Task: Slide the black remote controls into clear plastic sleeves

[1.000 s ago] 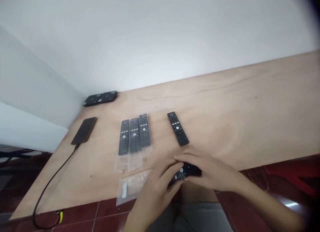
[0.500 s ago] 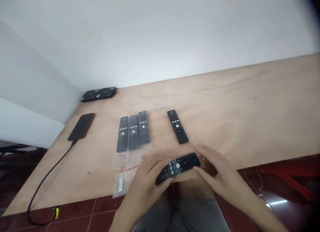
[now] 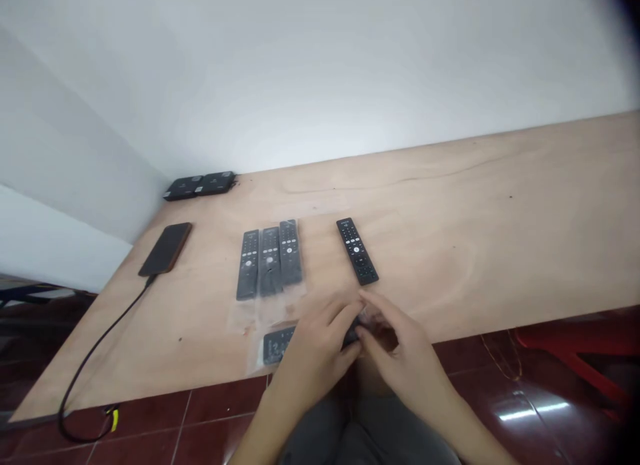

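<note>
A black remote (image 3: 276, 345) in a clear plastic sleeve lies crosswise near the table's front edge, its middle covered by my left hand (image 3: 325, 338). My left fingers are closed on its right part. Against that same end, my right hand (image 3: 393, 335) pinches the sleeve with thumb and forefinger. Just beyond my hands rests a bare black remote (image 3: 357, 250). To the left, three sleeved remotes lie side by side: one at left (image 3: 247, 265), one in the middle (image 3: 271, 261) and one at right (image 3: 291, 251).
A phone (image 3: 166, 249) with a black cable (image 3: 95, 341) hanging over the front edge lies on the wooden table (image 3: 450, 218) at left. Two black boxes (image 3: 200, 185) stand at the back left by the wall. A red object (image 3: 575, 345) is below at right.
The held remote has shifted left and down into the sleeve area. My right hand has moved left, closing its fingers beside my left hand. The view has shifted slightly.
</note>
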Demonstrator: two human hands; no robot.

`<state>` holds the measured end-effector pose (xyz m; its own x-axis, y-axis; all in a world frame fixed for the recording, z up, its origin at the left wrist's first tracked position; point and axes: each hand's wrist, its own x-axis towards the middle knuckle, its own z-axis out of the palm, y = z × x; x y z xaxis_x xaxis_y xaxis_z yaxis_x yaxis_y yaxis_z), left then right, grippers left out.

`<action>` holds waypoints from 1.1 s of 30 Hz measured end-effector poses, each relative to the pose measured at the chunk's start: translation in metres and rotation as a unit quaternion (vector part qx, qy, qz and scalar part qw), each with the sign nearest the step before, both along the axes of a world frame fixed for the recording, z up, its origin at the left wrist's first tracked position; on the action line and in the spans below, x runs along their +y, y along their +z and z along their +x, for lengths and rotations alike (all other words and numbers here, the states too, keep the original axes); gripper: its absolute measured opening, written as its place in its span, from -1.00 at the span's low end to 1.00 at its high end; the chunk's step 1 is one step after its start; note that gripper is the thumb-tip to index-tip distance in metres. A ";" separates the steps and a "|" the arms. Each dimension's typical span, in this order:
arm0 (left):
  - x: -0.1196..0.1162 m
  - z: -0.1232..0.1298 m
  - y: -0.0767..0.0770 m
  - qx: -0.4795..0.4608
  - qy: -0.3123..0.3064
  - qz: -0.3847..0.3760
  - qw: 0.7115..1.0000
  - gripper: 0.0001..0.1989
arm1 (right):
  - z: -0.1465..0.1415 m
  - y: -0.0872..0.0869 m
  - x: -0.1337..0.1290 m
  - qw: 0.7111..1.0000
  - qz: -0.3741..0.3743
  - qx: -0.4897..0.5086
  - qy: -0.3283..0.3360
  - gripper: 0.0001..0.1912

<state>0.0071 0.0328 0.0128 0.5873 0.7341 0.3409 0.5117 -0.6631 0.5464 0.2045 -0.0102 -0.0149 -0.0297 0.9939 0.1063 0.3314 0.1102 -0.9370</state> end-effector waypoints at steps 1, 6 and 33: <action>0.000 0.002 0.000 -0.003 0.004 0.000 1.000 -0.38 | 0.000 0.000 0.003 1.000 -0.013 0.027 0.002 -0.48; -0.002 -0.003 -0.001 0.004 0.047 0.006 0.999 -0.46 | 0.010 0.007 0.011 0.988 -0.045 0.148 0.006 -0.60; 0.133 -0.040 0.064 0.125 -0.194 0.059 0.971 -0.81 | 0.011 0.032 0.026 0.988 0.016 -0.075 0.135 -0.58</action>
<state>-0.0329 0.1654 0.0771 0.8872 0.4051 0.2211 0.3173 -0.8833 0.3450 0.2154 0.0157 0.0175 -0.3115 0.9437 0.1113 0.4201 0.2418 -0.8747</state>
